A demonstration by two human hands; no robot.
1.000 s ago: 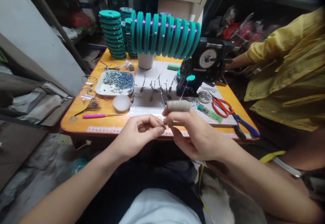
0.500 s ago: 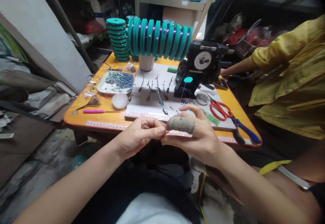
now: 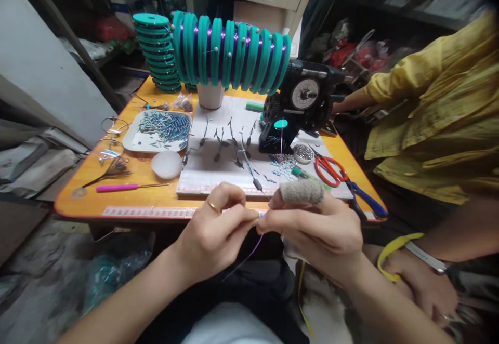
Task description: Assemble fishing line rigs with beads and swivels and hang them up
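Observation:
My left hand (image 3: 218, 224), with a ring on one finger, is closed in a pinch at the table's front edge. My right hand (image 3: 315, 224) pinches at the same spot, and a grey knitted sleeve (image 3: 302, 192) covers one of its fingers. A thin purple thread (image 3: 253, 250) hangs from between the fingertips of both hands. Something small and bluish shows at the pinch, too small to name. Just beyond the fingers, a dark weight-like piece (image 3: 257, 184) on a braided cord lies on the white board (image 3: 198, 172).
Teal spools (image 3: 234, 55) wound with purple thread sit beside a black machine with a dial (image 3: 306, 94). A tray (image 3: 130, 144) holds small blue tubes. Nearby are a white dish (image 3: 166, 164), pink-handled hook (image 3: 117, 188), red scissors (image 3: 331, 171) and blue-handled pliers (image 3: 370, 201). A person in yellow (image 3: 421, 115) stands right.
Both hands are now pinched fingertip to fingertip, and a purple thread shows hanging below them. My right index finger has curled down. The view has shifted a little to the right.

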